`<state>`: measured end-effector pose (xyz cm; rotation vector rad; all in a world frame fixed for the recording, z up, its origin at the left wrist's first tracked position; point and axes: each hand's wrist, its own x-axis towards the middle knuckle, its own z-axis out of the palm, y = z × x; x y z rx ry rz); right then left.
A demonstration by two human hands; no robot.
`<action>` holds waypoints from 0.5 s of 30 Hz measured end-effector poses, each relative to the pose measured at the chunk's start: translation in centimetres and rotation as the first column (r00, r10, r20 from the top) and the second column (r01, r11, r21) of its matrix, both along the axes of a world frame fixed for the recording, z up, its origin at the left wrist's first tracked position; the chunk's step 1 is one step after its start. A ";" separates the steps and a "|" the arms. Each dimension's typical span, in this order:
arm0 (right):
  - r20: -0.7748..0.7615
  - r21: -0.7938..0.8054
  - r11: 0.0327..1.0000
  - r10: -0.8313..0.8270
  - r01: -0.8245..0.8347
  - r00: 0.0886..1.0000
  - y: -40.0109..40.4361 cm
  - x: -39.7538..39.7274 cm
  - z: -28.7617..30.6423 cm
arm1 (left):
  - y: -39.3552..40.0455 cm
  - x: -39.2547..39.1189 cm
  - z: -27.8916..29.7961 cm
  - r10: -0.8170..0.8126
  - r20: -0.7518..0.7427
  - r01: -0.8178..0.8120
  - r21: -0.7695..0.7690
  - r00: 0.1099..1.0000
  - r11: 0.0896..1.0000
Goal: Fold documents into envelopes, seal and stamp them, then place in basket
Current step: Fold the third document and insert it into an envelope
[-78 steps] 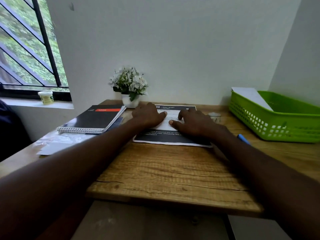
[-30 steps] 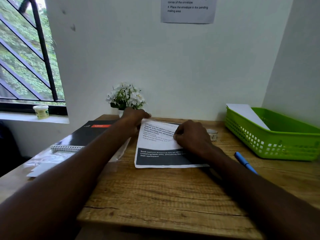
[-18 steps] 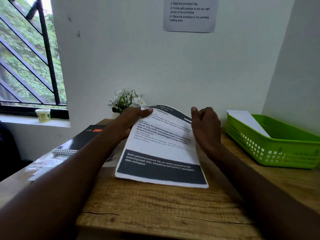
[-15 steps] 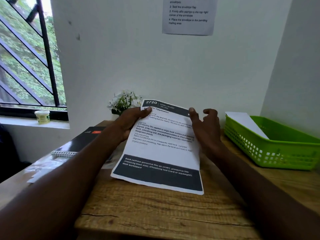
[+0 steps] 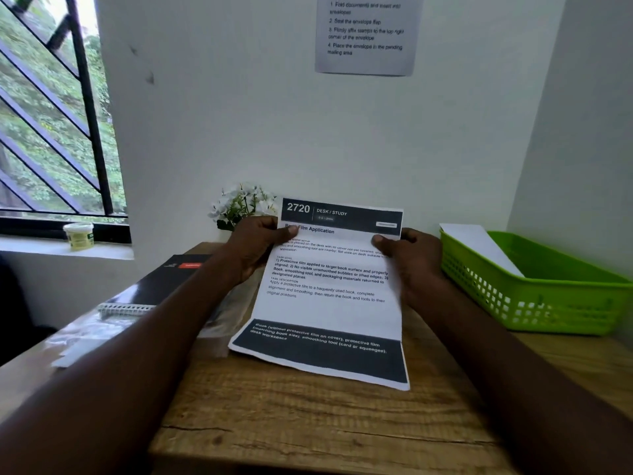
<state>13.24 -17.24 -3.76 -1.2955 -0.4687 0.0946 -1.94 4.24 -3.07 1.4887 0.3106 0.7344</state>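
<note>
Wooden desk [image 5: 308, 423] against white wall. Green basket [image 5: 534, 303] at right edge, white envelope [image 5: 479, 245] leaning inside. Black spiral notebook [image 5: 161, 286] at left, clear plastic beside it. Printed document [image 5: 329, 303] raised and tilted toward camera, unfolded — bottom edge just above desk. Left hand [image 5: 253, 248] pinching upper left edge, right hand [image 5: 411, 258] pinching upper right edge; hands apart. White flowers [image 5: 239, 204] behind. Small jar [image 5: 78, 234] on sill.

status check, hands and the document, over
Left hand and right hand both pinch the document near its top, sheet unfolded, raised off the desk. Green basket off right. Nothing in the way.
</note>
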 end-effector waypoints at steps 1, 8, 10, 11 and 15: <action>0.014 -0.027 0.999 -0.022 0.023 1.000 0.0 0.1 -0.1 | 0.1 0.0 -0.1 -0.001 -0.012 0.001 0.010 1.000 1.000; 0.026 0.008 0.999 -0.044 0.044 0.999 0.0 0.6 0.0 | 0.5 0.0 0.3 0.027 -0.019 -0.026 0.030 0.999 0.999; -0.013 0.005 0.999 -0.037 0.037 0.999 0.0 0.5 -0.1 | 0.6 0.0 0.3 0.080 -0.033 -0.080 0.019 0.996 0.997; -0.029 -0.011 0.999 -0.030 0.030 0.999 0.0 0.6 -0.1 | 0.7 0.0 0.3 0.098 -0.044 -0.098 0.016 0.994 0.995; -0.122 -0.044 0.999 -0.002 -0.003 0.993 -0.2 0.4 0.4 | 0.6 -0.1 0.5 0.134 -0.032 -0.135 -0.037 0.991 0.990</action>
